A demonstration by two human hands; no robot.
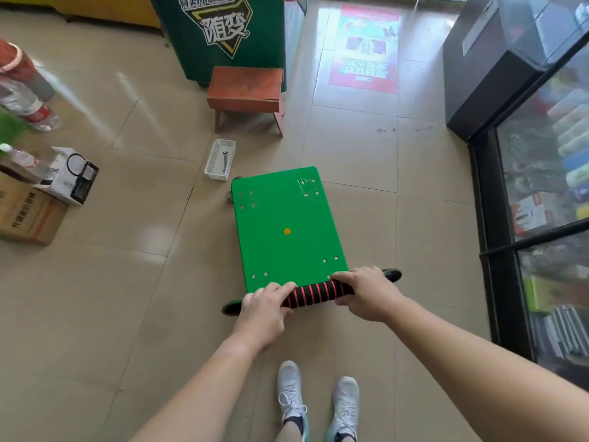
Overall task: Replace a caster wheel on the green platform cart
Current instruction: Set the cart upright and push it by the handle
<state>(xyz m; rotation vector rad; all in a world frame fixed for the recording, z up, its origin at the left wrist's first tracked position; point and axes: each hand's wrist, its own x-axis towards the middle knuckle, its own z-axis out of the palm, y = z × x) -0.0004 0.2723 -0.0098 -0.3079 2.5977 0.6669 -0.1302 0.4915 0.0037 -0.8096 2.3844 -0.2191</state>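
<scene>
The green platform cart [283, 215] stands upright on the tiled floor in the middle of the view, deck facing up, with bolt holes near its corners and a yellow dot at its centre. Its handle [315, 293] has a black grip with red rings and runs across the near end. My left hand [264, 309] is closed around the handle's left part. My right hand [366, 290] grips its right part. A dark caster wheel [230, 195] peeks out under the far left corner; the other wheels are hidden below the deck.
A white plastic basket [220, 159] holding a wrench lies just beyond the cart's far left corner. Behind it stands a small wooden stool [247, 90] against a green cabinet [223, 30]. Cardboard boxes [28, 215] and bottles sit at left; a glass display counter [541, 193] runs along the right.
</scene>
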